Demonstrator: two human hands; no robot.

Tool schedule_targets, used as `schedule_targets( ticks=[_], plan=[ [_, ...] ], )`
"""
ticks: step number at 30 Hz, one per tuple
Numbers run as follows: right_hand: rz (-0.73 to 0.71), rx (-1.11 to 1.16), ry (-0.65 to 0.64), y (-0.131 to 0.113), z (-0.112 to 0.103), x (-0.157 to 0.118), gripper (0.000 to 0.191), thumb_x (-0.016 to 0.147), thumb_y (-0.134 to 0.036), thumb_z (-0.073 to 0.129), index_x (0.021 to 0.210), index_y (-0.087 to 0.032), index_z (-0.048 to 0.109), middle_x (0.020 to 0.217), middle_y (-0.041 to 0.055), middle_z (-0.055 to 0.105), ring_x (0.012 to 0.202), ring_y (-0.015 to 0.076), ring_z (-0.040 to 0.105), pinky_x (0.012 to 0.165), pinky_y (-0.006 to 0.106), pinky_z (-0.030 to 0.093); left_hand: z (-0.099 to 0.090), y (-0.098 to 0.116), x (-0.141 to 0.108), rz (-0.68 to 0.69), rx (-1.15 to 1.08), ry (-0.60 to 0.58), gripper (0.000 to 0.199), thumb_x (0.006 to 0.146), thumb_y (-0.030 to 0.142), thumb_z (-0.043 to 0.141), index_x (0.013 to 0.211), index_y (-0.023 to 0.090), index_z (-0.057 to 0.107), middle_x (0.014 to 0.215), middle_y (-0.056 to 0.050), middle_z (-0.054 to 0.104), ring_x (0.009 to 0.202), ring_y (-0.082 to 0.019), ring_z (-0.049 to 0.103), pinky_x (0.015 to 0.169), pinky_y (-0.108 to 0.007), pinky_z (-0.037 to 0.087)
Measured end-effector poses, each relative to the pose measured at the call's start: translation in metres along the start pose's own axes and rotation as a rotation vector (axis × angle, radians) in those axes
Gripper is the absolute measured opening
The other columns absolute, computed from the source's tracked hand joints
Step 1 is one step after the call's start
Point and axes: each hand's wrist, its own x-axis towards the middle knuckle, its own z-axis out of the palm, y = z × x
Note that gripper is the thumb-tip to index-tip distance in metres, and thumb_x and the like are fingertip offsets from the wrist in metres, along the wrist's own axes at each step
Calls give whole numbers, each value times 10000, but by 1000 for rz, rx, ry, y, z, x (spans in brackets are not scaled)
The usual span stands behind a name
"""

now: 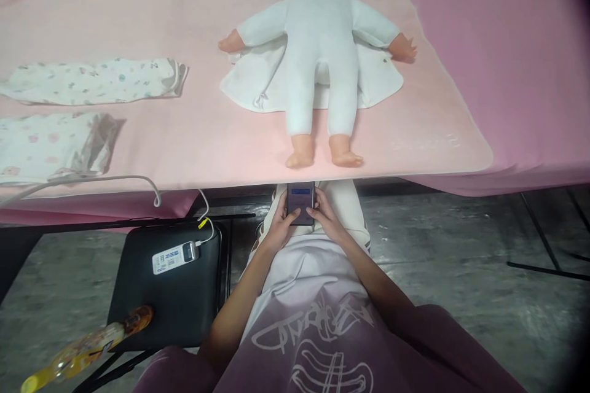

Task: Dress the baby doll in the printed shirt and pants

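A dark smartphone with a lit screen is held upright in my lap, just below the table edge. My left hand wraps its left side, thumb over the lower screen. Around the right side closes my right hand, its thumb also at the lower screen. Beyond the phone, a baby doll with a white cloth body lies on its back on the pink mat, arms spread and feet toward me. Under the doll a white baby garment is laid out flat. Neither hand touches the doll.
Two folded printed cloths lie at the left of the pink mat. On a black stool at my left are a white power bank with a cable and a yellow-capped bottle.
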Motion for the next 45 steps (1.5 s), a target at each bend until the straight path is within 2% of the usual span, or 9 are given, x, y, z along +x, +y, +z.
schedule_targets(
  ticks=[5, 9, 15, 21, 30, 35, 38, 40, 45],
  plan=[
    [2, -5, -2, 4, 3, -1, 903, 989, -663, 830, 1721, -335, 414, 1498, 95, 645, 1293, 286, 648, 1247, 471, 526, 1, 3, 1, -21, -100, -79, 706, 960, 479, 889, 1601, 297, 654, 1562, -105, 733, 1522, -362, 660, 1275, -516, 542],
    [-5, -24, 7, 9, 9, -2, 1018, 935, -588, 916, 1740, -348, 341, 1654, 123, 550, 1351, 287, 651, 1220, 469, 562, 5, 4, 1, -12, -59, -8, 628, 1006, 509, 851, 1570, 293, 677, 1548, -98, 740, 1547, -378, 643, 1292, -529, 536],
    [4, -78, 60, 15, 17, 1, 1226, 806, -520, 1027, 1762, -313, 287, 1548, 154, 618, 1319, 300, 674, 1170, 478, 602, 6, 4, -1, 1, -52, -3, 693, 1030, 621, 811, 1617, 296, 636, 1666, -114, 661, 1573, -365, 624, 1310, -516, 540],
    [-1, -56, 18, 13, 9, 0, 983, 987, -625, 842, 1771, -313, 339, 1611, 143, 583, 1370, 300, 650, 1273, 507, 525, 6, 4, 0, 5, -108, -63, 663, 1060, 636, 765, 1606, 284, 634, 1625, -128, 690, 1574, -363, 622, 1300, -523, 548],
    [15, -6, -10, 9, 2, -1, 963, 1012, -661, 778, 1796, -302, 348, 1441, 104, 662, 1331, 294, 638, 1312, 482, 466, 5, 2, 2, 3, -128, -55, 573, 1058, 570, 797, 1546, 292, 682, 1568, -99, 731, 1577, -351, 622, 1323, -528, 515],
    [35, 12, 1, -1, 1, -2, 937, 996, -641, 776, 1778, -304, 388, 1478, 94, 665, 1375, 305, 622, 1330, 483, 441, 7, 4, 2, -13, -83, -10, 598, 1031, 481, 851, 1572, 299, 674, 1582, -86, 722, 1605, -365, 590, 1342, -513, 491],
    [51, 29, 19, -2, 2, -1, 902, 984, -630, 776, 1759, -321, 435, 1503, 90, 671, 1429, 316, 614, 1335, 491, 445, 5, 6, -1, -30, -83, -62, 658, 1025, 515, 849, 1614, 295, 655, 1606, -106, 706, 1605, -378, 588, 1334, -538, 498],
    [56, 43, 27, -2, 2, -1, 889, 971, -631, 775, 1749, -336, 463, 1529, 85, 671, 1492, 324, 590, 1347, 494, 442, 3, 7, -3, -46, -59, -82, 755, 971, 455, 913, 1656, 315, 627, 1637, -111, 686, 1597, -376, 598, 1333, -547, 498],
    [65, 38, 37, -2, 2, 1, 903, 947, -655, 773, 1744, -333, 495, 1552, 83, 675, 1511, 336, 588, 1357, 503, 442, -3, 4, -6, -73, -6, -37, 957, 868, 328, 994, 1727, 349, 574, 1713, -98, 633, 1639, -376, 554, 1357, -529, 469]
  ],
)
